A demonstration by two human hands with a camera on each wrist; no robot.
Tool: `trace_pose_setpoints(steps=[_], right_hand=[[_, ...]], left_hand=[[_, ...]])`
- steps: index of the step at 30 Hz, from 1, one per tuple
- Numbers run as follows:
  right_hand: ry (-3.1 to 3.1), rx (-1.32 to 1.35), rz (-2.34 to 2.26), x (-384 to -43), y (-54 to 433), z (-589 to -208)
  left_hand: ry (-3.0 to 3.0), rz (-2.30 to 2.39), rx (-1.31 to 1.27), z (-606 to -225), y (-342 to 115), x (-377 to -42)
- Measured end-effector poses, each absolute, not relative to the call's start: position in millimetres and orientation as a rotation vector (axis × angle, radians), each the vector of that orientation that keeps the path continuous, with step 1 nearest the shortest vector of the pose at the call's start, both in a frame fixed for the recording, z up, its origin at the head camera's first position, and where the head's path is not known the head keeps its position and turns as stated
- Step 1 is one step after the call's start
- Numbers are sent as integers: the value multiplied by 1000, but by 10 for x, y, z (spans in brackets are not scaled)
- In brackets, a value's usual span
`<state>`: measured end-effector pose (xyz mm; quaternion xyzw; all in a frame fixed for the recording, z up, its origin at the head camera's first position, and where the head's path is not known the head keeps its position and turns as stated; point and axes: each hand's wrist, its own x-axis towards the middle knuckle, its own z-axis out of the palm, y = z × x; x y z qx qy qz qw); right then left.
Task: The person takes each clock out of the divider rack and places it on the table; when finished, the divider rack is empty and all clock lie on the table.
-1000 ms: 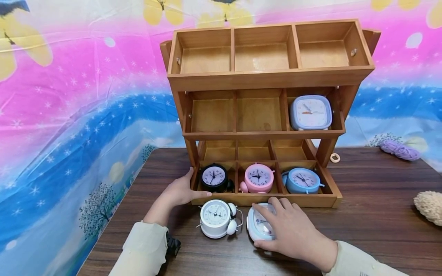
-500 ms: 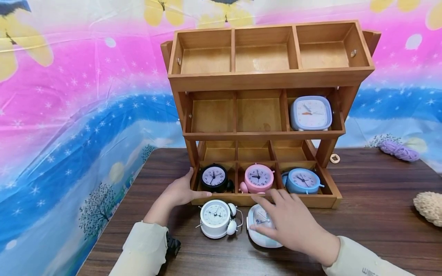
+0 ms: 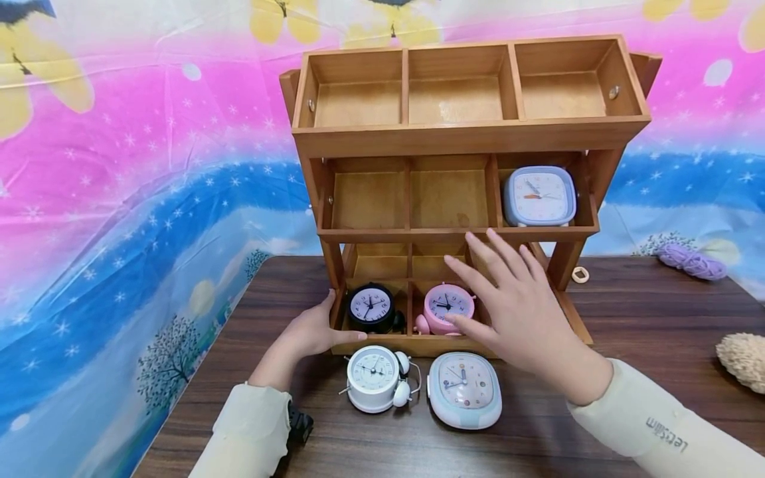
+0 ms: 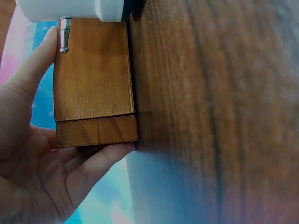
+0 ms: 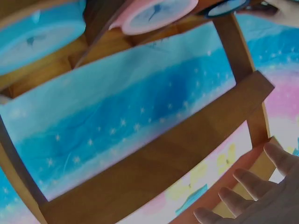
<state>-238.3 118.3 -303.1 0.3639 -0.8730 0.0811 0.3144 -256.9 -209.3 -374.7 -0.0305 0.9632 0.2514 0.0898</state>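
My left hand [image 3: 307,332] holds the lower left corner of the wooden shelf [image 3: 454,136], thumb along the front board and fingers round the end, as the left wrist view shows. Raised with fingers spread, my right hand [image 3: 520,312] holds nothing; it is in front of the bottom tier and hides the blue alarm clock [image 5: 42,35] in the head view. A white twin-bell alarm clock [image 3: 373,375] and a white rounded-square alarm clock [image 3: 465,388] lie face up before the shelf. Inside the bottom tier are a black alarm clock [image 3: 370,307] and a pink alarm clock [image 3: 447,309].
A pale blue square alarm clock [image 3: 540,196] stands in the middle tier's right compartment. On the dark wood table [image 3: 645,332] at the right are purple yarn [image 3: 692,259], a small wooden ring [image 3: 580,273] and a fluffy beige thing [image 3: 741,360]. A patterned cloth [image 3: 149,166] hangs behind.
My right hand has let go of the white rounded-square clock and moved up and to the right, opening its fingers. The clock stays on the table. My left hand has not moved.
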Motion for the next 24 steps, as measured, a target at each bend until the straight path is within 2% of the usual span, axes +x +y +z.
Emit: trace_pose_setpoints(steps=[24], right_hand=[[-2549,605,164,-2892,1446,-2530]], left_hand=[[2863,749,-94,-3741,-2095,-2556]])
